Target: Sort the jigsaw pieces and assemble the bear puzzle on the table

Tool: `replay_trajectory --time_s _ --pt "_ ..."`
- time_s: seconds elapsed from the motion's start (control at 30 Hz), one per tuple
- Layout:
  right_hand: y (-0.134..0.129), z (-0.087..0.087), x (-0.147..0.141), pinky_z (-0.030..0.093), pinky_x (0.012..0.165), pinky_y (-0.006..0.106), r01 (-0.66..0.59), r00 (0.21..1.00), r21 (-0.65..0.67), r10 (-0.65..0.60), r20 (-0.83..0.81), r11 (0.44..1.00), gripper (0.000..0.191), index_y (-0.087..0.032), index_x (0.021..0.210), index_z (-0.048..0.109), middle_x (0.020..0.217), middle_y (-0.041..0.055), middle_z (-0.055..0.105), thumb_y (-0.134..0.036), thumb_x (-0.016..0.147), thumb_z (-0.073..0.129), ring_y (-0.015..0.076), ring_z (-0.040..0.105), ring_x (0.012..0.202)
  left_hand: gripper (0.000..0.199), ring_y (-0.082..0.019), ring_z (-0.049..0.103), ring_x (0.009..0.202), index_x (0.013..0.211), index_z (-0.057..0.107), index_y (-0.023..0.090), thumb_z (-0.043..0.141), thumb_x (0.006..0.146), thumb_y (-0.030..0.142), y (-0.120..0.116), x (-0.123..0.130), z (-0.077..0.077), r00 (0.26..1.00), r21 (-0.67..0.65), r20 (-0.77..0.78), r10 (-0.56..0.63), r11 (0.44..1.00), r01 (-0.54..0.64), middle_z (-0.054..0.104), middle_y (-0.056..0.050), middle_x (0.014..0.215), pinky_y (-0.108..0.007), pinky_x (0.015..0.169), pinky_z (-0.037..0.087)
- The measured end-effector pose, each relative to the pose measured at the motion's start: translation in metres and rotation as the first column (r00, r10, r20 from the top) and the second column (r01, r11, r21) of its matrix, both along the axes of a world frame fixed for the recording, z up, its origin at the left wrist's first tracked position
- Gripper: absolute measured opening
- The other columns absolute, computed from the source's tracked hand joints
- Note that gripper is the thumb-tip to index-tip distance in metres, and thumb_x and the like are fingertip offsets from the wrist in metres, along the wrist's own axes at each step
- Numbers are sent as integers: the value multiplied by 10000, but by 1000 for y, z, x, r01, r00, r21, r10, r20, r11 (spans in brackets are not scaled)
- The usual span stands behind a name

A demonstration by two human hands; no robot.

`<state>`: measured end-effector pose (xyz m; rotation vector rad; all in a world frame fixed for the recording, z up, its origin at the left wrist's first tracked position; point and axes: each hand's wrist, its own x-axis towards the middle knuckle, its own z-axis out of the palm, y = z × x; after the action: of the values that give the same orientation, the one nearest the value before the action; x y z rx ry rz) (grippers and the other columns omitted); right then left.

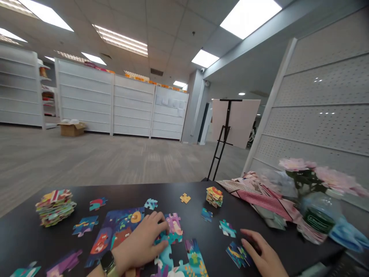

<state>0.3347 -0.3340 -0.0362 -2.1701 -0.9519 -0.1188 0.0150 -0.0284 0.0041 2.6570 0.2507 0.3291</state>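
Note:
My left hand, a watch at its wrist, reaches over a partly joined jigsaw puzzle on the black table. Its thumb and fingertips close around a teal puzzle piece at the puzzle's middle; the hand covers much of that spot. An opening in the puzzle shows dark table just below the thumb. To the right, my right hand rests low with thumb and index finger apart, nothing visible between them. Beside its thumb lies a blue and yellow puzzle piece; a teal puzzle piece is farther off.
Stacks of puzzle pieces stand at left and back right. Loose pieces lie around, including a yellow piece and a purple piece. Pink cloth, a clear plastic bottle and pink flowers crowd the right side.

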Motion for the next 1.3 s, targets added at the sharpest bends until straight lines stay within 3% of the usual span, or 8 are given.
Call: replay_trajectory --time_s 0.2,0.33,0.43,0.53,0.67,0.97,1.13,1.3 --pt "117 35 -37 530 939 372 -257 964 -141 264 38 956 386 -207 1173 697 1233 107 703 -407 907 501 259 665 1108 117 -237 538 1045 1013 616 254 601 899 232 2 -4 1 999 -21 26 -25 999 26 573 -32 1129 -363 929 429" --pt "205 31 -49 447 1057 427 -324 937 -174 340 74 930 432 -189 1198 696 1305 126 669 -353 800 662 296 585 1248 206 -234 553 1088 1049 635 280 650 861 199 7 -5 -1 999 -40 22 -36 999 37 591 -17 1165 -355 970 436" --pt "235 25 -51 469 990 420 -361 920 -176 380 89 916 294 -201 1055 741 1121 111 738 -371 833 650 298 643 1116 248 -222 565 1119 1073 649 303 687 849 204 15 -4 -4 997 -68 7 -81 994 82 608 1 1196 -328 992 436" --pt "237 21 -48 475 927 374 -390 910 -151 405 85 908 296 -221 1031 726 970 86 752 -397 942 504 269 675 991 223 -217 566 1120 1068 651 309 698 864 231 18 -4 -6 997 -58 15 -81 995 82 613 12 1200 -315 993 431" --pt "231 20 -41 476 890 357 -402 913 -82 406 32 912 445 -211 1062 685 1000 92 750 -439 1016 305 260 689 964 178 -222 559 1081 1044 635 294 684 881 240 14 -6 -4 998 -42 35 -44 998 45 611 3 1161 -329 972 425" --pt "230 29 -50 492 833 329 -492 862 49 495 -107 869 460 -208 966 707 923 60 744 -552 968 401 240 678 890 171 -217 556 1078 1064 623 296 658 908 237 12 -5 3 999 -58 10 -47 997 48 604 9 1189 -329 960 414" --pt "228 20 -49 407 464 249 -498 828 11 479 -293 867 547 -199 1056 660 539 -48 547 -611 959 314 158 568 453 167 -217 554 1076 1067 625 289 633 915 221 9 -4 7 999 -62 -3 -51 997 51 604 4 1195 -334 959 413" --pt "226 19 -51 381 456 211 -547 786 -41 496 -370 836 397 -197 1004 660 552 -70 527 -526 910 459 124 556 464 172 -215 547 1080 1059 628 287 635 907 208 8 -5 8 999 -73 -10 -46 996 45 607 9 1189 -326 950 416"
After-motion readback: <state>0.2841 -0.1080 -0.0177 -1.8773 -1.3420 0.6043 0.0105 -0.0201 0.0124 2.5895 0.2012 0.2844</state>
